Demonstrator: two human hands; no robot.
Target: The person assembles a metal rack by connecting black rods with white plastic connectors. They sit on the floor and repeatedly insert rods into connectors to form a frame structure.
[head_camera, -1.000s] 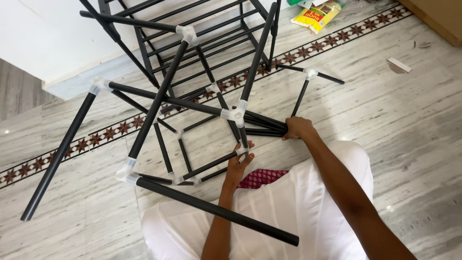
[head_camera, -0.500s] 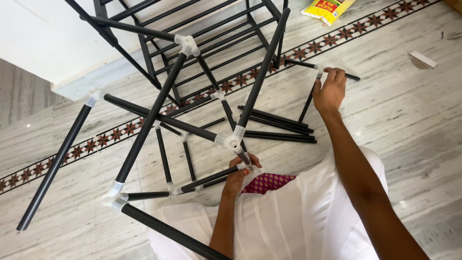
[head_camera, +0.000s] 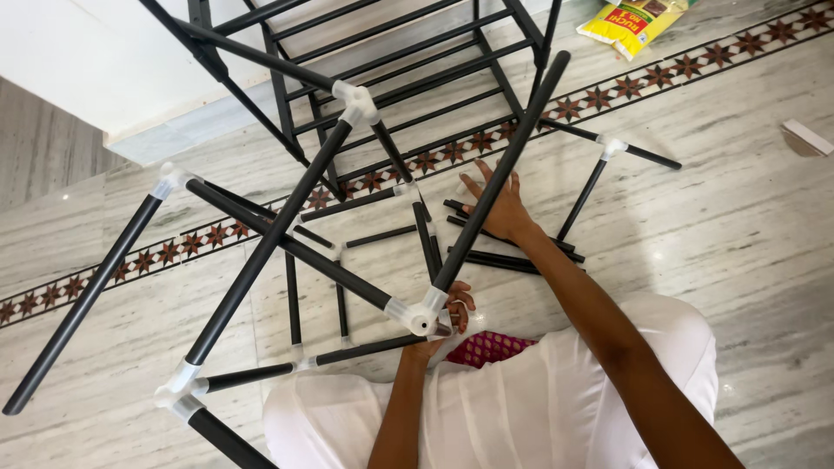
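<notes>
A frame of black tubes (head_camera: 269,239) joined by white plastic connectors stands tilted on the marble floor in front of me. My left hand (head_camera: 445,314) is closed on the frame right at a white corner connector (head_camera: 422,318) close to my lap. My right hand (head_camera: 497,208) is stretched out with fingers spread, low over a bunch of loose black rods (head_camera: 512,259) lying on the floor. One long tube of the frame (head_camera: 512,161) crosses in front of that hand. Farther right lies a T-shaped piece of rods with a white connector (head_camera: 612,148).
A finished black rack (head_camera: 417,61) lies at the top by a white wall base (head_camera: 104,61). A yellow packet (head_camera: 630,19) is at the top right and a small card scrap (head_camera: 804,137) at the right edge. My lap in white cloth (head_camera: 539,391) fills the bottom.
My right hand left the T-shaped piece at the right and came back left, over the loose rods, fingers now spread. The frame tipped lower toward me, my left hand still holding it.
</notes>
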